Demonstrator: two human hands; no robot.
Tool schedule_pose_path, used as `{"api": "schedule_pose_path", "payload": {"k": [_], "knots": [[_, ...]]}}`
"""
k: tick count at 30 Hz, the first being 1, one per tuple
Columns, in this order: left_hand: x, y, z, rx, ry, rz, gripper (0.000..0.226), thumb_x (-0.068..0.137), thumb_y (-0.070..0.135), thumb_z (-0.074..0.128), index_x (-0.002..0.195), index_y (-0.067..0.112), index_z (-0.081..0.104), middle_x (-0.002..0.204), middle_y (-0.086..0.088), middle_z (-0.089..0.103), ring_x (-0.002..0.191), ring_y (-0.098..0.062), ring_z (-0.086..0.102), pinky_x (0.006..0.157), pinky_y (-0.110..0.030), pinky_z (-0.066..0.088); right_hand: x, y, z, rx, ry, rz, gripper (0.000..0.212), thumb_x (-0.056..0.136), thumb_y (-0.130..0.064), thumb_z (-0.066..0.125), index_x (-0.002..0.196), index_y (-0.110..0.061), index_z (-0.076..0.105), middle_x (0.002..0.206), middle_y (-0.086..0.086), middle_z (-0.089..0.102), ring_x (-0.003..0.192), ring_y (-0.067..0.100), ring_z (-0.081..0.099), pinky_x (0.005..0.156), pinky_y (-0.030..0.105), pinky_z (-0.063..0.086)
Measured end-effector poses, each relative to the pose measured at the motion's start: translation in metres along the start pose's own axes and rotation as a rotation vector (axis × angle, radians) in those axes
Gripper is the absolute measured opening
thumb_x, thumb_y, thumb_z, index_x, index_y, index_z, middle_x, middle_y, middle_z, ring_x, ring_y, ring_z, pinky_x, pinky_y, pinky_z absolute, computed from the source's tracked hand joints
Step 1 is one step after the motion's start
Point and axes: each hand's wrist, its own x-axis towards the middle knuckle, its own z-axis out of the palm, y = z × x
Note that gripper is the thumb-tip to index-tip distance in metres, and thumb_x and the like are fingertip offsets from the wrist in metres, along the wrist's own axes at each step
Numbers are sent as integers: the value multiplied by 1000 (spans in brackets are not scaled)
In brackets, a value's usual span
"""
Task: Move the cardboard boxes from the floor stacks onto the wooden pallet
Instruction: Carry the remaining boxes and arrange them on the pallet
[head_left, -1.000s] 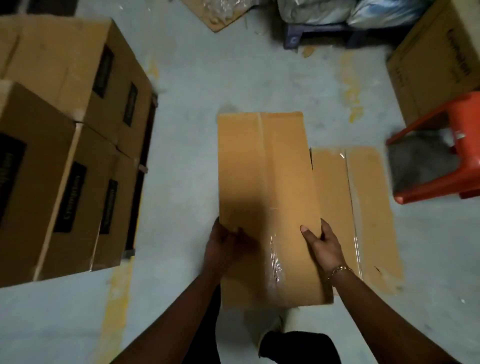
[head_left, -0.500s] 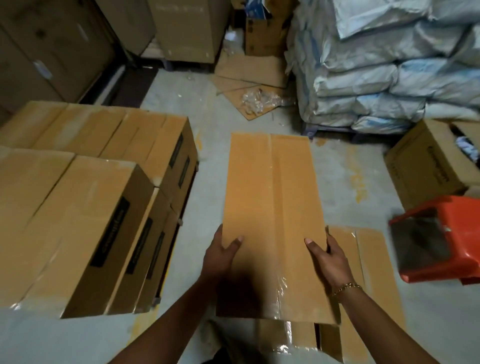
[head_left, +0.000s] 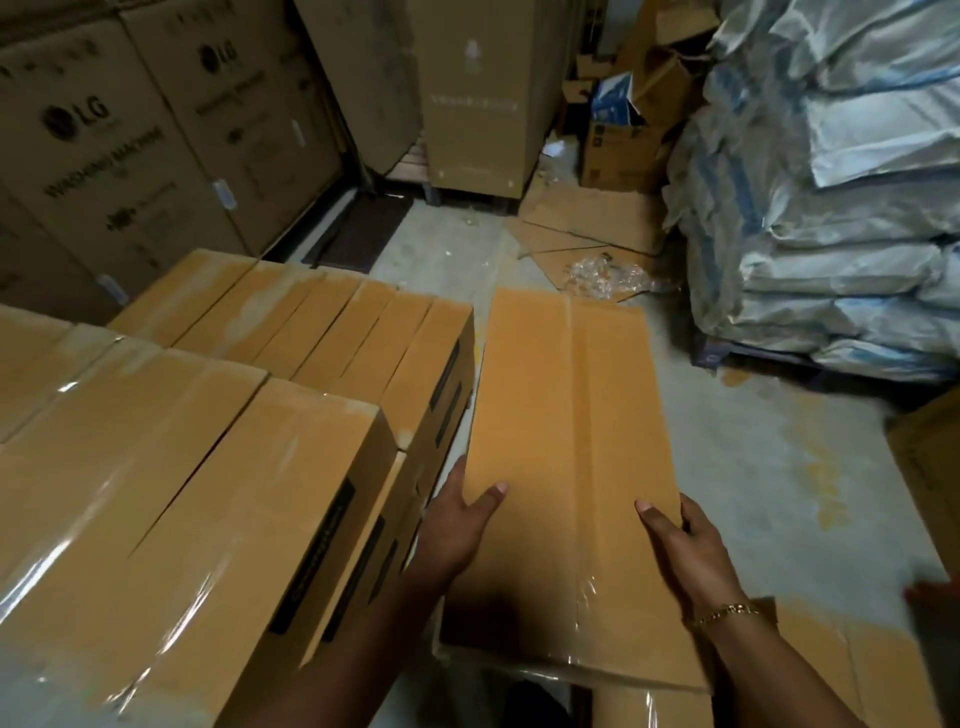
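Observation:
I carry a long, narrow cardboard box lengthwise in front of me, above the floor. My left hand grips its left edge, thumb on top. My right hand, with a gold bracelet at the wrist, grips the right edge the same way. To the left, several like boxes lie packed side by side in two tiers; whatever they rest on is hidden. Below the carried box, more boxes lie on the floor at bottom right.
Large washing-machine cartons stand along the back left. A tall carton is at the back centre. Stacked white sacks fill the right. Flattened cardboard and plastic scraps litter the concrete floor. A brown carton sits at the right edge.
The box has been lifted from the floor stack and carried up toward the stacked boxes on the left. My view has tilted up from the floor to the room.

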Motion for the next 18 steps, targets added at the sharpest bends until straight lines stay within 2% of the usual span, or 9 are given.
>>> {"api": "schedule_pose_path", "payload": {"k": [3, 6, 8, 10, 11, 13, 15, 16, 18], "knots": [[40, 10, -8, -25, 6, -16, 66, 93, 60, 63, 151, 37, 40, 140, 16, 57, 126, -10, 55, 111, -42, 44, 38, -26, 15, -3, -24, -36, 43, 91, -47, 70, 130, -34, 58, 111, -15, 66, 100, 7, 63, 90, 37, 51], [93, 21, -8, -48, 11, -7, 69, 87, 69, 62, 148, 43, 42, 138, 21, 58, 126, -6, 56, 111, -43, 45, 88, -54, 27, -28, -37, -36, 42, 91, -48, 70, 129, -34, 59, 111, -15, 67, 102, 12, 64, 93, 40, 52], [132, 35, -5, -55, 10, -4, 57, 92, 63, 62, 143, 50, 42, 132, 27, 59, 122, 3, 56, 103, -26, 47, 128, -77, 33, -49, -41, -56, 43, 91, -48, 70, 129, -32, 59, 110, -14, 67, 101, 13, 64, 93, 39, 51], [171, 55, 0, -80, 32, -8, 48, 98, 46, 63, 139, 52, 39, 120, 34, 56, 109, 18, 53, 84, -3, 42, 173, -102, 36, -84, -57, -74, 45, 91, -49, 69, 131, -30, 59, 115, -9, 67, 104, 17, 64, 94, 39, 51], [190, 66, 2, -87, 44, -17, 46, 99, 41, 63, 137, 51, 38, 117, 34, 56, 106, 19, 53, 77, 0, 42, 194, -117, 38, -107, -66, -79, 45, 92, -49, 68, 132, -31, 58, 116, -8, 66, 105, 19, 63, 94, 39, 50], [226, 94, 3, -64, 68, -8, 42, 99, 41, 63, 134, 50, 41, 114, 34, 57, 104, 18, 54, 74, 0, 42, 234, -149, 41, -143, -78, -88, 47, 92, -51, 67, 133, -32, 57, 117, -7, 66, 106, 20, 63, 96, 41, 50], [266, 107, 3, -69, 105, -1, 45, 97, 46, 63, 137, 48, 42, 119, 32, 59, 104, 17, 56, 80, -2, 43, 275, -181, 44, -178, -92, -104, 49, 91, -52, 67, 134, -32, 57, 118, -6, 67, 107, 21, 64, 98, 44, 52], [285, 112, 2, -85, 128, -6, 49, 96, 49, 64, 141, 44, 44, 125, 27, 61, 109, 11, 59, 88, -8, 46, 295, -196, 48, -196, -106, -117, 48, 91, -53, 67, 134, -33, 57, 119, -5, 67, 106, 22, 65, 98, 46, 52], [320, 126, -2, -97, 170, -29, 67, 91, 60, 65, 150, 37, 42, 134, 13, 63, 119, -8, 62, 103, -33, 51, 332, -228, 59, -215, -135, -135, 48, 91, -53, 67, 133, -33, 56, 117, -6, 67, 105, 21, 65, 98, 47, 53]]}}
